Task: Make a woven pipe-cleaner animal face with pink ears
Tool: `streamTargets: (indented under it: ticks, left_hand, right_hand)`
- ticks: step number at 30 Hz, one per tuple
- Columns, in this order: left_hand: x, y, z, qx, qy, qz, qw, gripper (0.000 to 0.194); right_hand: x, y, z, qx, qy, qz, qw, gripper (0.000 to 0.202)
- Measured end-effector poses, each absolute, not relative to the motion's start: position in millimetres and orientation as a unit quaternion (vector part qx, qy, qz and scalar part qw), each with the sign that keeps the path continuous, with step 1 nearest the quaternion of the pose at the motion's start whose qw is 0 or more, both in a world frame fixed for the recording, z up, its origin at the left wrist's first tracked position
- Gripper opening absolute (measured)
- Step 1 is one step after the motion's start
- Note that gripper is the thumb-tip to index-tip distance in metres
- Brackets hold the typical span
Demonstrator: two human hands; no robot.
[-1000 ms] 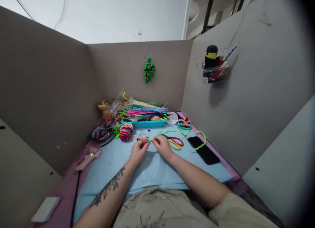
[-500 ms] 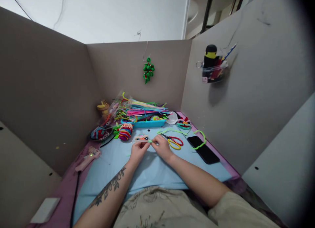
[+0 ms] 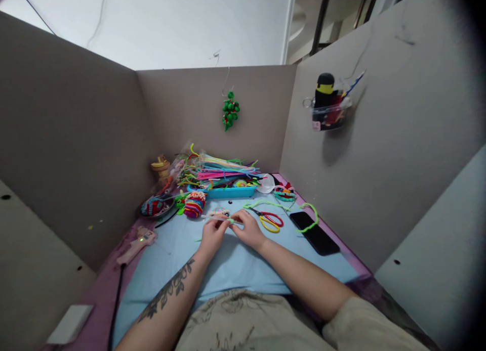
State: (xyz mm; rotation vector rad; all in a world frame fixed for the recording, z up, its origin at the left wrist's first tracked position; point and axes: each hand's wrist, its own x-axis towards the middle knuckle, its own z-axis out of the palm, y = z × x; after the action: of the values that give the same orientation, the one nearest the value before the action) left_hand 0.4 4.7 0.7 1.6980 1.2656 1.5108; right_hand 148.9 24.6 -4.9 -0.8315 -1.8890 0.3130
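Note:
Between my hands is a thin whitish rod (image 3: 207,217) with a small pale-green fuzzy piece (image 3: 231,220) around it, possibly wound pipe cleaner. My left hand (image 3: 212,234) pinches the rod just left of the green piece. My right hand (image 3: 249,231) is closed at the green piece, fingertips touching it or the rod; which one is hidden. Just beyond lies a pale, multicoloured fuzzy craft piece (image 3: 219,212), partly covered by my fingers. Scissors (image 3: 270,221) with red and yellow handles lie right of my right hand.
A blue tray (image 3: 228,192) piled with pipe cleaners (image 3: 224,170) stands at the back. A striped craft piece (image 3: 195,205) sits left of it. A glue gun (image 3: 137,245) lies left, a phone (image 3: 317,234) with a green strand (image 3: 312,214) right. Grey panels (image 3: 212,113) enclose the table.
The rod now shows on both sides of the green piece, sloping slightly down to the right. My right fingers have shifted a little left. The view has tilted slightly.

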Motion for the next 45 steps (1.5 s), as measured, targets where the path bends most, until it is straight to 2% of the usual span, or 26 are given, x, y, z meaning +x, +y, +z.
streamTargets:
  ticks: [4,11,17,24,36,45]
  left_hand:
    - [-2.0,6.6,-1.7,0.644,0.439,0.568,0.263,0.019]
    - [-2.1,6.0,0.5,0.675,0.423,0.559,0.230,0.014]
    - [-0.7,8.4,-3.0,0.636,0.449,0.552,0.300,0.023]
    - [-2.9,9.7,-7.7,0.630,0.481,0.544,0.276,0.020]
    - [-0.8,8.9,-0.7,0.604,0.483,0.538,0.335,0.022]
    - [0.6,4.4,3.4,0.625,0.487,0.540,0.285,0.021]
  right_hand:
    - [155.1,25.0,-1.2,-0.311,-0.798,0.144,0.497,0.020]
    - [156.3,25.8,-2.3,-0.271,-0.827,0.154,0.468,0.016]
    - [157.9,27.0,-2.4,-0.319,-0.802,0.149,0.483,0.018]
    - [157.5,28.7,-5.1,-0.342,-0.783,0.139,0.500,0.015]
    - [156.3,27.4,-6.5,-0.362,-0.767,0.131,0.513,0.008]
    - [152.8,30.1,-10.1,-0.374,-0.776,0.116,0.494,0.007]
